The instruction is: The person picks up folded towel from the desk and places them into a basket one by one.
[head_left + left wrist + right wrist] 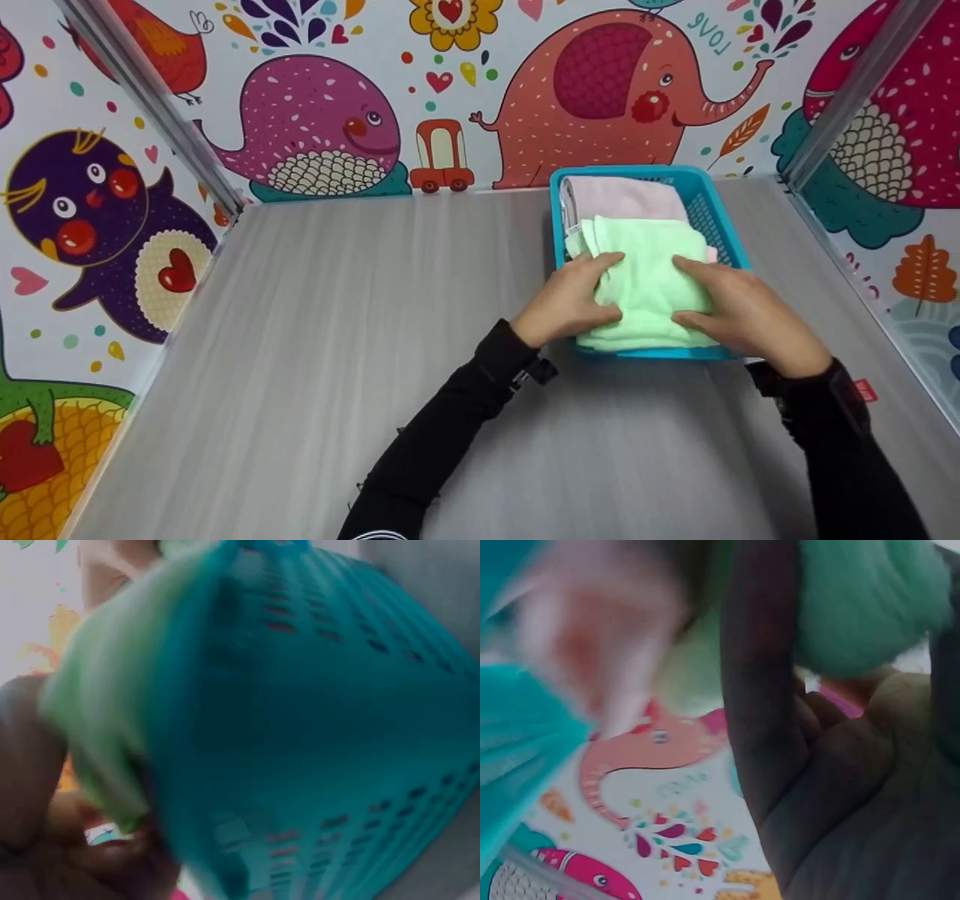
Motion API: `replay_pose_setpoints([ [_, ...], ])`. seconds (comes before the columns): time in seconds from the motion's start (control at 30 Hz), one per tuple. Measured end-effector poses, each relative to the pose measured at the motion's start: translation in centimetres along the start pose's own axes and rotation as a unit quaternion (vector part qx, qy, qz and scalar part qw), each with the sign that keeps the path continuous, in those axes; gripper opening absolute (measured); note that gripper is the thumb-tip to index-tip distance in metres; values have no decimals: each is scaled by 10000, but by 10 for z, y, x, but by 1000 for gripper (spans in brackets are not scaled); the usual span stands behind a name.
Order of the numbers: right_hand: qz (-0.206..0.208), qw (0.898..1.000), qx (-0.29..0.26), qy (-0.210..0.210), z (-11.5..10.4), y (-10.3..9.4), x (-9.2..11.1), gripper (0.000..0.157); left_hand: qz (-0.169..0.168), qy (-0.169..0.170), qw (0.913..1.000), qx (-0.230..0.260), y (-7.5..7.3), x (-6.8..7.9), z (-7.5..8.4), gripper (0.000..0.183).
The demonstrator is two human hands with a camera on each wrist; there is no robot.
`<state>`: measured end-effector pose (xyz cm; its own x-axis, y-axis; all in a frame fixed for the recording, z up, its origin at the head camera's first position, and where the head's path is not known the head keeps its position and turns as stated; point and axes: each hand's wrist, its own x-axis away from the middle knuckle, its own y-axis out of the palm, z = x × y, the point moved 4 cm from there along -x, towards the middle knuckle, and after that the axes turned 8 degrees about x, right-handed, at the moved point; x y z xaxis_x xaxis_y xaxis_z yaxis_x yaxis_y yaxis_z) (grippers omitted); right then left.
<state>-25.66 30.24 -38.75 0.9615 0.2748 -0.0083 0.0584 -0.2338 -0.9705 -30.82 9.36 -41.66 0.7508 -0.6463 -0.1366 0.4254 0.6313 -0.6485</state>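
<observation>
A folded light green towel point(651, 289) lies at the near end of a blue plastic basket point(721, 214). My left hand point(564, 301) holds the towel's left side, thumb on top, with the other fingertips tucked over its edge. On the opposite side, my right hand point(754, 311) grips the towel between thumb and fingers. Behind it in the basket sits a folded pale pink towel point(628, 199), partly covered by the green one. In the left wrist view, the green towel point(105, 690) bulges over the basket rim. The right wrist view shows it against the right hand's fingers point(757, 675).
The basket stands on a grey wood-grain table point(360, 322), near the back wall and right of centre. Panels printed with cartoon animals point(600, 90) enclose the back and sides, joined by metal corner posts point(154, 112). A small red tag point(865, 390) shows beside the right wrist.
</observation>
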Motion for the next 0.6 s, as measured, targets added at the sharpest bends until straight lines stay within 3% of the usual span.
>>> replay_pose_setpoints([
  [0.1, -541, 9983, 178, 99, 12, 11, -8, 91, -507, -226, 9975, -427, 5, -2, -4, 79],
  [0.17, -750, 9967, 299, 86, 17, 15, -11, 98, -646, -253, 9942, -817, 7, -5, -3, 77],
  [0.33, -901, 9945, 529, 32, 20, 12, -9, 107, -327, -113, 9822, -1844, 7, -16, 9, 50],
  [0.47, -927, 9955, 187, 60, 17, 0, -9, 104, -87, -77, 9772, -2121, 3, -21, 15, 28],
  [0.53, -932, 9956, 60, 42, 16, -6, -11, 100, 34, -136, 9754, -2199, 0, -24, 17, 27],
  [0.6, -985, 9951, 109, 3, 16, -8, -13, 95, 228, -131, 9684, -2479, -2, -27, 18, 33],
])
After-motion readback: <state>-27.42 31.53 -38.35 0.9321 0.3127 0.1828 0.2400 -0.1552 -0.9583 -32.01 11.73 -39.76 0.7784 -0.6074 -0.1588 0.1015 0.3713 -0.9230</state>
